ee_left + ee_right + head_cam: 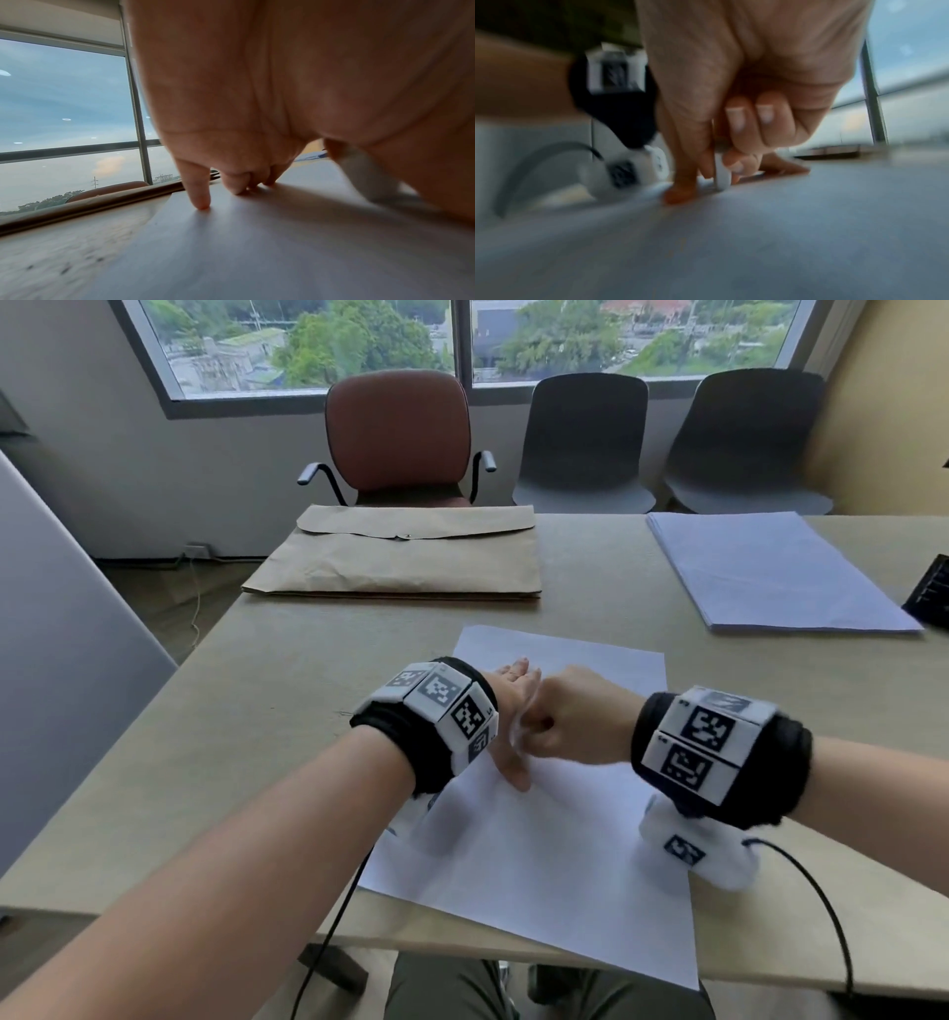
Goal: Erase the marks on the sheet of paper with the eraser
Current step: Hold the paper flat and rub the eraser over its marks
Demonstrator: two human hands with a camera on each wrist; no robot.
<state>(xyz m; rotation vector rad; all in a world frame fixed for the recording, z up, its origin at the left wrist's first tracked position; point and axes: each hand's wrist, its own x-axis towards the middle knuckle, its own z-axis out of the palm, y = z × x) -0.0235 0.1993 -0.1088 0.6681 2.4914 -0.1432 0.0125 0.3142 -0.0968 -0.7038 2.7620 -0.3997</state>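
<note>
I press my left hand [506, 726] w/ flat fingers [197, 190] on the sheet [539, 855], so it cannot slide. Right hand [575, 716], at 3 o'clock of it, has fingers [762, 121] clamped on the eraser [722, 176] for rubbing.

Sheet of paper [539, 855]: white, plain, flat on the table, turned at a slant, near corner past the table's front edge. No marks can be made out on its bare parts; the middle is hidden.

Eraser [722, 177]: small, white, blurred in every view. It stands on end, lower tip on the sheet near its middle. Only a pale sliver [519, 730] shows from the head view.
</note>
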